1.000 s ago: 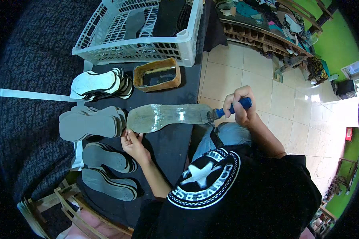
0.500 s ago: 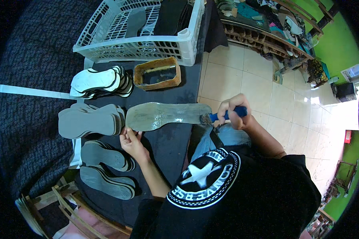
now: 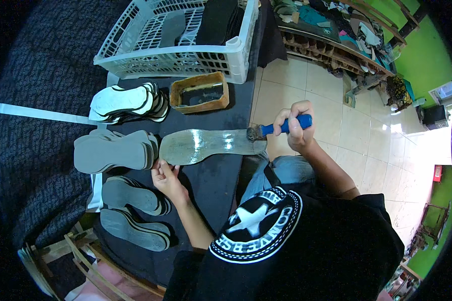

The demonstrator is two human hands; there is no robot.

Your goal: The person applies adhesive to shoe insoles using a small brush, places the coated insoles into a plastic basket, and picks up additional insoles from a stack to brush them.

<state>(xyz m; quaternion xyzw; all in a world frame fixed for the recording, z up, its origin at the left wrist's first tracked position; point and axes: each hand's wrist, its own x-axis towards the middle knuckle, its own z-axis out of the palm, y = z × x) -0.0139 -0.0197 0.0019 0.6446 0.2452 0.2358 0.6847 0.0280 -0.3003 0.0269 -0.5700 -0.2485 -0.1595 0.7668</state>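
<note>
A grey shoe sole (image 3: 211, 145) lies lengthwise before me, its upper face wet and glossy, its right end reaching past the table edge. My left hand (image 3: 168, 181) pinches the lower rim of its left end between thumb and fingers. My right hand (image 3: 299, 126) is closed around the blue handle of a brush (image 3: 256, 133), whose dark bristles touch the sole near its right end. Just left of the sole is a stack of grey soles (image 3: 110, 153). An open tan box (image 3: 200, 94), with wet-looking residue inside, stands beyond it.
A white plastic crate (image 3: 171, 62) with dark soles stands at the back. White-topped soles (image 3: 120, 103) are stacked before it. Two rows of dark soles (image 3: 135, 230) lie at the near left. A cluttered rack (image 3: 331, 42) stands across the tiled floor (image 3: 316, 95).
The brush has moved slightly left and away from me along the sole's right end, with my right hand rising alongside. My left hand stays in place.
</note>
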